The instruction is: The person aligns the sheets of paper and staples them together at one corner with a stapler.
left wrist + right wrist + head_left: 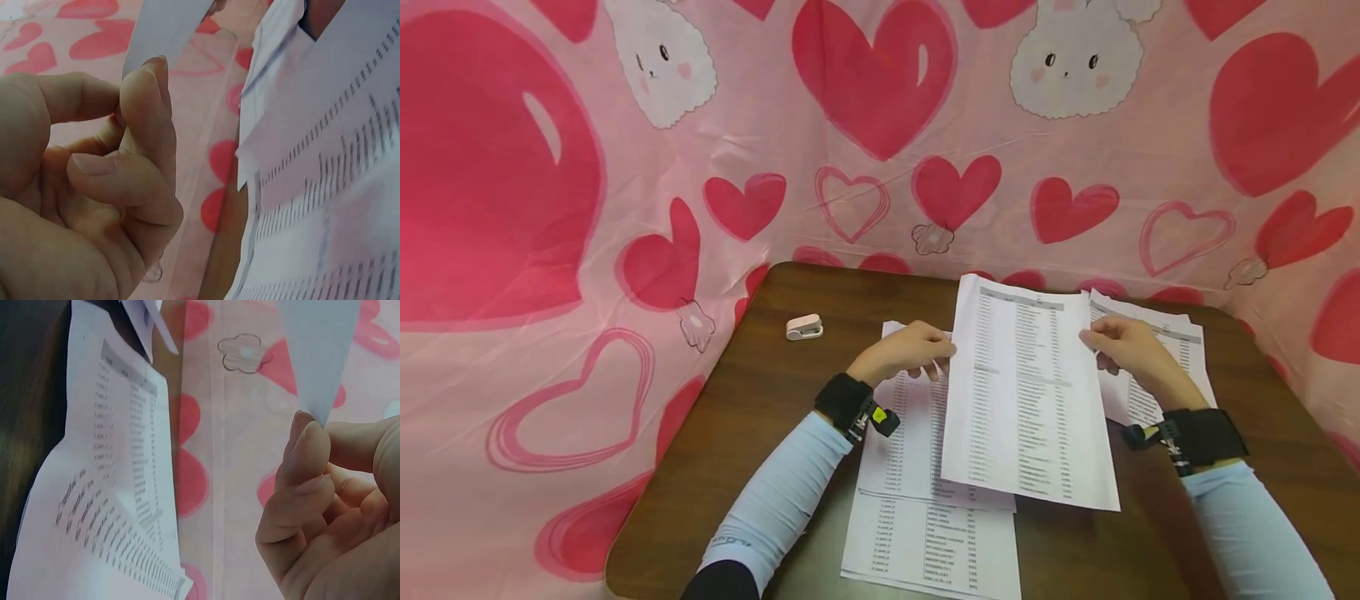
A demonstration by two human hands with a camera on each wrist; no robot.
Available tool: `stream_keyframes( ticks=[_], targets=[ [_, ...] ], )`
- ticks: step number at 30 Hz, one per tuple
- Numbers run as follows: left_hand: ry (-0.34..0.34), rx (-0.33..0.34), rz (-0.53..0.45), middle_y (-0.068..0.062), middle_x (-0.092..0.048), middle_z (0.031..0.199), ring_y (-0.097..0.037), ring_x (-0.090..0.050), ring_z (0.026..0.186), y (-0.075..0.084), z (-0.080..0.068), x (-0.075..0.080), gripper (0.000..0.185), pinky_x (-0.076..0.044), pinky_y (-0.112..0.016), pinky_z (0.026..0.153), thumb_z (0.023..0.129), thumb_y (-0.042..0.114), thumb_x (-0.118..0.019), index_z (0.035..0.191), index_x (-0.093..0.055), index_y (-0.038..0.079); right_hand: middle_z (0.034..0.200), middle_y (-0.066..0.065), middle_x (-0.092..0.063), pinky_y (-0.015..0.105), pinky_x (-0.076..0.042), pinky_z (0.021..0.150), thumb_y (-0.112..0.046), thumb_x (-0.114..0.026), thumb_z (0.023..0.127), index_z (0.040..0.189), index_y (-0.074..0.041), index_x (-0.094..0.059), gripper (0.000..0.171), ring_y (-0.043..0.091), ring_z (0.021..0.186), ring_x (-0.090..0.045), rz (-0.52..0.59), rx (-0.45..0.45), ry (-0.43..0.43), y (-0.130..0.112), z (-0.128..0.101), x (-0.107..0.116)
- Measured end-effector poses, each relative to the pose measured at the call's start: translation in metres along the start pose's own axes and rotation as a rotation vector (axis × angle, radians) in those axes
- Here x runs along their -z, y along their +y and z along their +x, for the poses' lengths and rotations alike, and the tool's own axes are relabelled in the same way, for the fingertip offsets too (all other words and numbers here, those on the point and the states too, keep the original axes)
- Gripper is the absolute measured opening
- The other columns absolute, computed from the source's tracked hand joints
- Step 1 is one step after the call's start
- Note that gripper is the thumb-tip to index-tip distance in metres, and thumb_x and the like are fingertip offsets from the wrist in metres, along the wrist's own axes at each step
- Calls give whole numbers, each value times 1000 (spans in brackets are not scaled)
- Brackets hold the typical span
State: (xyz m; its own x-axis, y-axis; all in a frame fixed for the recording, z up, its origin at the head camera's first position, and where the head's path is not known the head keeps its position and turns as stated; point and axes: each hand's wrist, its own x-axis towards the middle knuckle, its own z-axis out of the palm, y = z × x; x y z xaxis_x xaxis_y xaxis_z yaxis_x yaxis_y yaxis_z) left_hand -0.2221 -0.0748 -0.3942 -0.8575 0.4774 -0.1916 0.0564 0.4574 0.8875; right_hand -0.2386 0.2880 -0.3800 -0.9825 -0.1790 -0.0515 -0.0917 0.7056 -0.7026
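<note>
A printed sheet (pixel 1026 392) with columns of small text is held up over the brown table (pixel 760 392). My left hand (pixel 910 350) pinches its left edge, and my right hand (pixel 1123 343) pinches its right edge. The left wrist view shows my left hand (pixel 134 119) with thumb and forefinger closed on the sheet's edge (pixel 165 28). In the right wrist view my right hand (pixel 315 447) pinches a corner of the sheet (pixel 319 356). More printed sheets (pixel 925 500) lie flat under my left forearm, and another pile (pixel 1157 367) lies under my right hand.
A small pink and white stapler (pixel 804 327) lies on the table at the back left. A pink cloth with red hearts and rabbits (pixel 880 125) hangs behind and around the table. The table's rounded front left corner (pixel 625 558) is near my left sleeve.
</note>
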Motion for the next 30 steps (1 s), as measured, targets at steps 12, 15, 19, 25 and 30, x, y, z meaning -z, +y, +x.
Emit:
stream_keyframes(
  ticks=[12,15,19,25,30],
  targets=[
    [2,35,-10,-22,-67,96,-19,-61,66,-23,-14,34,27,-36,-25,48,97,27,-53,89,-71,8,73,-1,-58,27,-47,51,-32,-60,97,111,5,-57,39,15,55,-53,106,83,-22,-27,19,-19],
    [-8,17,-6,-15,-65,90,-24,-62,68,-29,-20,41,25,-35,-26,48,97,26,-56,90,-72,9,73,-3,-58,26,-46,51,-30,-60,97,111,6,-56,38,14,55,-53,138,81,-38,-33,21,-25],
    [-14,2,-29,-7,-64,84,-27,-61,69,-34,-27,51,23,-35,-28,49,97,24,-58,90,-74,9,73,-4,-58,25,-45,50,-25,-58,98,113,7,-55,35,14,55,-52,169,57,-70,-37,30,-34],
    [-29,8,-86,-18,-63,81,-17,-52,54,-40,-31,62,21,-34,-24,46,97,19,-59,87,-72,5,73,-3,-57,25,-44,50,-23,-58,99,115,7,-54,34,14,55,-52,231,45,-109,-42,36,-42],
    [-50,5,-90,-30,-61,87,-16,-48,48,-45,-35,71,21,-33,-24,44,97,17,-58,88,-72,4,72,-2,-57,25,-43,49,-27,-60,98,109,6,-55,35,12,53,-51,259,55,-122,-48,36,-51]
  ],
)
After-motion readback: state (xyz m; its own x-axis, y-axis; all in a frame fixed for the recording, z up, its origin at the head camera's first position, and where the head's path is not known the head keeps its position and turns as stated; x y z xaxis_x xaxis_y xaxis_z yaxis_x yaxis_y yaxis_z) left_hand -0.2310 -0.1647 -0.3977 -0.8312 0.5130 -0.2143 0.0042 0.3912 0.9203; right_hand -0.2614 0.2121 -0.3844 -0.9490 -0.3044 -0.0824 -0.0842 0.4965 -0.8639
